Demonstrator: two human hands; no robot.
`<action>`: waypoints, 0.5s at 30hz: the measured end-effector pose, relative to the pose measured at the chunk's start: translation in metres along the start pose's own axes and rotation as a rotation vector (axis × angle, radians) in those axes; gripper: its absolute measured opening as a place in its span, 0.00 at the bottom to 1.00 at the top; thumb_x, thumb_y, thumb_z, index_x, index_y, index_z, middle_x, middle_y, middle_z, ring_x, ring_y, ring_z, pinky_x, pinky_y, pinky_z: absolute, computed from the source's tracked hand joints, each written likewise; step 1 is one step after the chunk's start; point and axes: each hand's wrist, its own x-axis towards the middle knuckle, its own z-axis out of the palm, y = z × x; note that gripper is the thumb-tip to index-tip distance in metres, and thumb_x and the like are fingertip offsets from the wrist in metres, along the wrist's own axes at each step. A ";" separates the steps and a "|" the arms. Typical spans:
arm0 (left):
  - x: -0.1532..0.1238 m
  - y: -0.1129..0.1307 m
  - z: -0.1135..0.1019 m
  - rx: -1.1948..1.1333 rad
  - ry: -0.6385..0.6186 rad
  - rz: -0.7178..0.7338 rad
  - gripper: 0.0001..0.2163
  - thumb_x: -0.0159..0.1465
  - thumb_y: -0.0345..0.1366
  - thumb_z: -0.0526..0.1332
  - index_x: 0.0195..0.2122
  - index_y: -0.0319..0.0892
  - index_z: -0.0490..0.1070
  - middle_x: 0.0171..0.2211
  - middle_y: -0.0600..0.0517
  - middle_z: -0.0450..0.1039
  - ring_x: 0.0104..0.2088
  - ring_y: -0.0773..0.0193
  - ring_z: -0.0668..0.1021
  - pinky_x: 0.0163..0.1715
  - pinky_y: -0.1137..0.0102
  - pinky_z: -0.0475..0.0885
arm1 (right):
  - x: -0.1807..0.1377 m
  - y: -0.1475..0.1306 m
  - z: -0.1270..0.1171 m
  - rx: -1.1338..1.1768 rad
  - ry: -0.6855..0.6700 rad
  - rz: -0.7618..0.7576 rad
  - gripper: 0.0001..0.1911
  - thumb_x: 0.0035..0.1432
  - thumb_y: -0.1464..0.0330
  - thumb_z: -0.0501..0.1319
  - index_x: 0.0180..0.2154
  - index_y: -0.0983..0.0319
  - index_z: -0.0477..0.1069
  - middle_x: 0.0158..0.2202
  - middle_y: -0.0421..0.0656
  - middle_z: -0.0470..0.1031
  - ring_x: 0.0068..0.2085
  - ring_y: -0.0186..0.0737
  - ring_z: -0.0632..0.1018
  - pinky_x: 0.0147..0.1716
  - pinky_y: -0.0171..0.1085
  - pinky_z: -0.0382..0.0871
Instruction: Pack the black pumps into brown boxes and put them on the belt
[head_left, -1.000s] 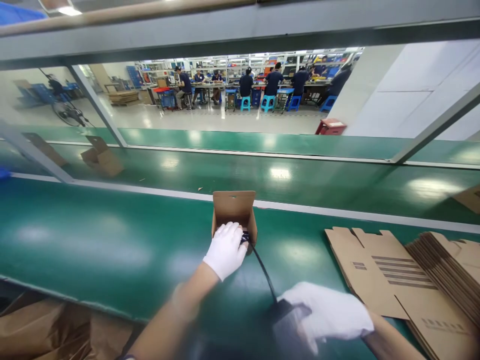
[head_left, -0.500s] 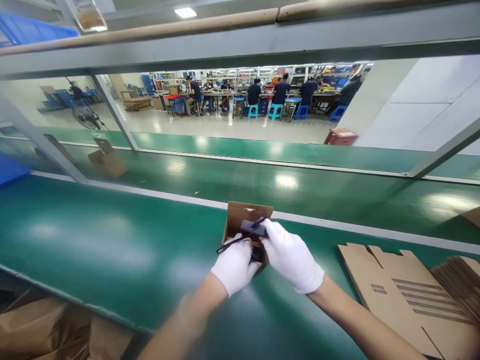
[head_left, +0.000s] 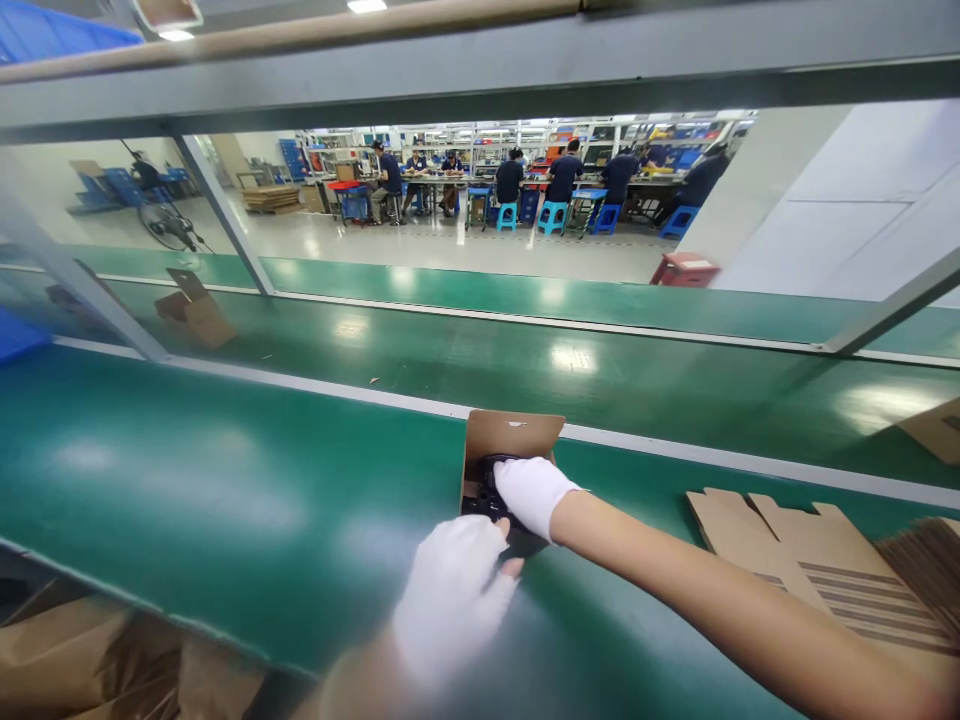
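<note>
An open brown cardboard box (head_left: 514, 430) stands on the green work surface with its back flap raised. Inside it lie black items (head_left: 484, 500), cable-like and partly covered by my hands. My right hand (head_left: 534, 492), in a white glove with bare fingertips, reaches into the box from the right. Its fingers are bent down against a black part, and what they grip is hidden. At the box's near left edge is my left hand (head_left: 454, 585), gloved the same way and blurred. Its thumb and forefinger close on the near side of the box.
Flattened cardboard boxes (head_left: 810, 560) lie to the right, beside a stack of folded cardboard (head_left: 926, 565). A metal frame (head_left: 225, 215) rises along the far edge. Brown paper (head_left: 112, 650) fills the lower left corner. Several people sit at benches in the background.
The dark rectangular block and black cable held above the box are down inside it or hidden now. My right hand has gone into the box; my left hand has drawn back to its near edge.
</note>
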 end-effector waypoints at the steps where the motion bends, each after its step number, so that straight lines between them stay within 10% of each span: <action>1: -0.002 -0.007 -0.007 -0.042 0.098 0.018 0.13 0.62 0.32 0.57 0.48 0.44 0.65 0.39 0.47 0.74 0.40 0.57 0.75 0.40 0.61 0.74 | -0.007 0.004 -0.002 0.009 -0.006 -0.004 0.18 0.46 0.77 0.63 0.42 0.69 0.68 0.36 0.54 0.75 0.36 0.51 0.78 0.35 0.42 0.71; 4: -0.001 -0.040 -0.016 -0.154 0.206 -0.057 0.20 0.61 0.33 0.58 0.55 0.46 0.61 0.46 0.46 0.71 0.48 0.56 0.72 0.48 0.59 0.70 | -0.026 0.011 -0.011 -0.001 -0.067 -0.043 0.18 0.48 0.78 0.61 0.44 0.66 0.68 0.36 0.51 0.76 0.34 0.50 0.79 0.32 0.41 0.71; 9: 0.019 -0.099 0.009 -0.475 -0.286 -0.205 0.49 0.48 0.52 0.68 0.65 0.41 0.40 0.65 0.40 0.45 0.64 0.45 0.53 0.62 0.49 0.51 | -0.019 0.006 -0.021 -0.092 -0.141 -0.115 0.27 0.40 0.79 0.66 0.47 0.66 0.70 0.35 0.51 0.76 0.35 0.51 0.78 0.35 0.43 0.70; 15: 0.033 -0.108 0.032 -0.685 -0.341 -0.138 0.48 0.45 0.49 0.70 0.63 0.41 0.46 0.63 0.42 0.51 0.61 0.48 0.59 0.62 0.55 0.54 | 0.011 0.018 -0.013 0.090 -0.120 -0.200 0.23 0.38 0.73 0.67 0.41 0.58 0.73 0.33 0.43 0.76 0.33 0.44 0.78 0.35 0.39 0.68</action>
